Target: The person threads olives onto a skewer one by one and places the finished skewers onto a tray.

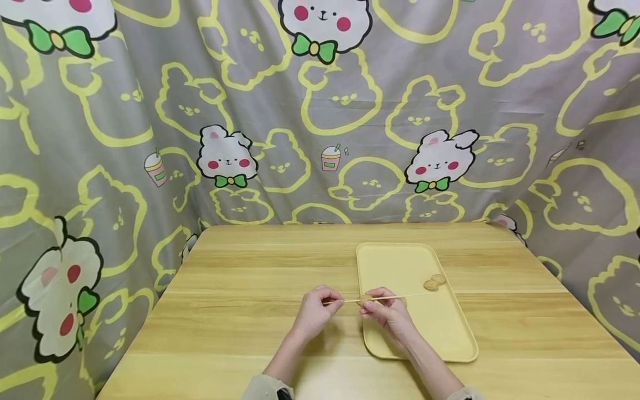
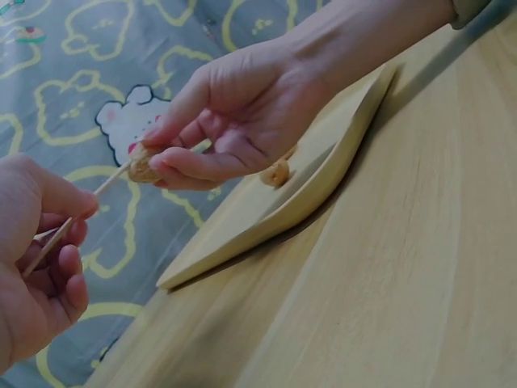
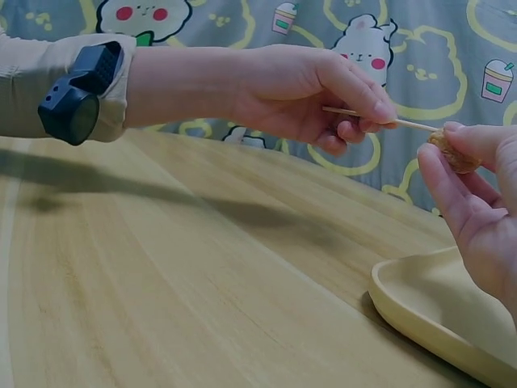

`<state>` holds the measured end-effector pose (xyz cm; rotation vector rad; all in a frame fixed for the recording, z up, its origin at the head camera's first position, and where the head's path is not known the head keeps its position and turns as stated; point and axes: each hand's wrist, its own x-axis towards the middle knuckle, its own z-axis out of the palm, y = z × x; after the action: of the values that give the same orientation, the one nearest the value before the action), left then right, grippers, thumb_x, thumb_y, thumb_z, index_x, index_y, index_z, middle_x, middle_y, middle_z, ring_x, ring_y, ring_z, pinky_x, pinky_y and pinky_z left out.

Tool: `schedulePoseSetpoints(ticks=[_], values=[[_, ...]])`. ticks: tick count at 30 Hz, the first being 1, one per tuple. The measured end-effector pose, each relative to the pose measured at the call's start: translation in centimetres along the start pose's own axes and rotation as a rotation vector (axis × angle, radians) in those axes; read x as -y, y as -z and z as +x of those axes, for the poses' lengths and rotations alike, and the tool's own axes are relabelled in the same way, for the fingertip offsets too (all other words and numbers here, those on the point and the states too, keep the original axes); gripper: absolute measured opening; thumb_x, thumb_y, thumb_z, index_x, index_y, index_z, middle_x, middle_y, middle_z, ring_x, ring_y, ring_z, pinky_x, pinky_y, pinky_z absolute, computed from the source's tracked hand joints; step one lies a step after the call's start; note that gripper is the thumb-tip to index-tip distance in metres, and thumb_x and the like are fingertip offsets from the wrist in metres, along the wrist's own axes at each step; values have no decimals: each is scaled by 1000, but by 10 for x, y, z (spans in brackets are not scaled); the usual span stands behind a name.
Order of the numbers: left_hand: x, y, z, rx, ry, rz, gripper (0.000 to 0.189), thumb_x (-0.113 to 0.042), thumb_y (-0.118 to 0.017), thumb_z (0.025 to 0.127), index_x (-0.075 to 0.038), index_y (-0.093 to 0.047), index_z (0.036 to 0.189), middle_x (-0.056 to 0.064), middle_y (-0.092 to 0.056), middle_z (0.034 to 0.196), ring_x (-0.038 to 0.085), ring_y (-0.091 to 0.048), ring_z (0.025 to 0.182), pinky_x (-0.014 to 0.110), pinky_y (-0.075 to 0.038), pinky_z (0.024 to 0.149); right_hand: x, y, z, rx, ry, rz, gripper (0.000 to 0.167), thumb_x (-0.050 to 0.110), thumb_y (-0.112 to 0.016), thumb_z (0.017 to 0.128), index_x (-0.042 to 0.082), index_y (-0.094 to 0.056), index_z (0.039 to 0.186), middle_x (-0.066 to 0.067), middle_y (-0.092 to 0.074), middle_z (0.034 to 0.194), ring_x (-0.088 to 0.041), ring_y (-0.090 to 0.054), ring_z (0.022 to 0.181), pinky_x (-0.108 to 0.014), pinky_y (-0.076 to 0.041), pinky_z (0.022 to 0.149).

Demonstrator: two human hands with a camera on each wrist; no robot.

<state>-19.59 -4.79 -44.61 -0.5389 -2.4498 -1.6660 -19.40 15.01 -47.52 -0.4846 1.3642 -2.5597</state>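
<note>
My left hand (image 1: 316,311) pinches a thin wooden skewer (image 2: 109,179) between thumb and fingers, near one end. Facing it, my right hand (image 1: 390,314) holds a small brown, rough-surfaced ball-like piece (image 3: 455,153) between thumb and fingertips, above the left side of the yellow tray (image 1: 395,258). The skewer meets this piece at my right fingertips, and in the head view its thin length reaches on past that hand to the right. How deep it sits in the piece is hidden by the fingers. Two similar brown pieces (image 1: 431,284) lie together near the tray's right rim.
The tray with raised edges lies right of centre on a wooden table (image 1: 240,311). A grey curtain (image 1: 280,100) with cartoon prints hangs behind the table and along its sides.
</note>
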Motion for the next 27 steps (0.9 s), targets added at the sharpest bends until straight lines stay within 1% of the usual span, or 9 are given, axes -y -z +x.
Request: schedulePoseSetpoints(ticks=[6, 12, 15, 18, 20, 22, 24, 25, 27], values=[[-1, -2, -2, 7, 11, -55, 3, -6, -68, 81, -2, -68, 80, 1, -59, 82, 11, -55, 78, 22, -49, 70, 2, -2, 1, -28, -9, -28, 22, -11, -50, 88, 6, -58, 98, -7, -63, 86, -15, -66, 74, -24, -53, 71], [0, -3, -1, 8, 18, -81, 6, -8, -70, 82, -2, -69, 81, 1, -60, 82, 11, -55, 77, 21, -48, 68, 5, -2, 1, -42, 4, -117, 20, -9, -54, 86, 6, -58, 99, -4, -64, 85, -13, -63, 74, -22, -52, 65], [1, -3, 0, 4, 25, -88, 6, -8, -69, 82, -1, -68, 81, 1, -60, 82, 10, -55, 77, 21, -48, 68, 8, 1, 1, -39, 11, -154, 23, -7, -55, 87, -1, -56, 109, -3, -64, 89, -13, -63, 77, -24, -52, 67], [1, -3, 1, -4, 38, -100, 6, -6, -68, 83, -1, -68, 81, 2, -60, 82, 10, -55, 77, 21, -48, 68, 12, 5, 1, -32, 20, -189, 36, -7, -54, 88, -15, -45, 121, -4, -63, 94, -14, -62, 84, -27, -52, 73], [1, -3, 2, -7, 44, -116, 6, -5, -67, 83, 1, -68, 82, 3, -60, 82, 11, -56, 77, 22, -49, 69, 15, 8, 2, -42, 27, -221, 43, -8, -54, 87, -20, -37, 125, -3, -63, 97, -14, -62, 87, -28, -52, 76], [2, -2, 2, -10, 51, -123, 6, -5, -67, 83, 1, -67, 82, 3, -60, 82, 11, -56, 78, 22, -49, 70, 18, 12, 2, -70, 40, -282, 47, -9, -55, 86, -25, -32, 124, -2, -64, 96, -13, -62, 88, -27, -52, 76], [3, -1, 3, -16, 55, -133, 6, -4, -67, 83, 2, -67, 82, 4, -60, 83, 12, -56, 78, 22, -49, 70, 22, 17, 2, -136, 55, -352, 46, -9, -57, 85, -26, -35, 122, -1, -65, 92, -11, -62, 86, -26, -52, 75], [3, 0, 3, -21, 58, -137, 6, -4, -67, 83, 2, -67, 83, 5, -60, 83, 12, -56, 78, 21, -49, 70, 24, 20, 2, -176, 58, -389, 46, -8, -58, 84, -26, -37, 120, 0, -66, 90, -11, -62, 83, -24, -52, 71], [4, 2, 3, -31, 71, -144, 6, -3, -67, 83, 3, -67, 83, 5, -60, 83, 12, -56, 78, 21, -49, 69, 30, 26, 3, -255, 78, -462, 42, -7, -60, 83, -24, -43, 117, 2, -66, 85, -10, -63, 79, -22, -51, 69]])
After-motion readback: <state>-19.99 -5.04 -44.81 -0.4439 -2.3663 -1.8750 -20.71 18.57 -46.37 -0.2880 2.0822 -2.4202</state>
